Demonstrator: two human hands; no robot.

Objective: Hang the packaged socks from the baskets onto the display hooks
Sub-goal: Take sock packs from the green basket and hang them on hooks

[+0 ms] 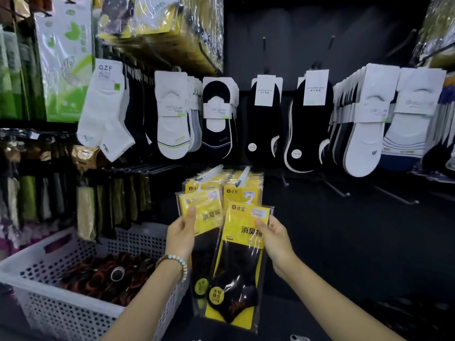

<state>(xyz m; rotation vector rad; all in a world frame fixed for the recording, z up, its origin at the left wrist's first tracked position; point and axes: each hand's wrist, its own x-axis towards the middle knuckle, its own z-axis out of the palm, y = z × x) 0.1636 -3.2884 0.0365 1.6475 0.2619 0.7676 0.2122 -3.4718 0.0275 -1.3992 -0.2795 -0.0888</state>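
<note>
- Yellow-topped packs of dark socks are in both your hands: your left hand holds the left pack by its left edge, fingers pinching the yellow card
- Your right hand grasps the right pack by its right edge, thumb on the front and the other fingers curled behind it
- You hold both packs upright, and the right pack overlaps the front of the left one
- Just above and behind them, two display hooks each carry a stack of the same yellow hanging packs
- White and perforated, the basket sits low on your left with dark socks trimmed in red inside; your left forearm crosses its near corner
- A beaded bracelet circles your left wrist
- Higher up, a row of white and black low-cut socks hangs on paper cards
- More metal pegs jut from the dark panel to your right
</note>
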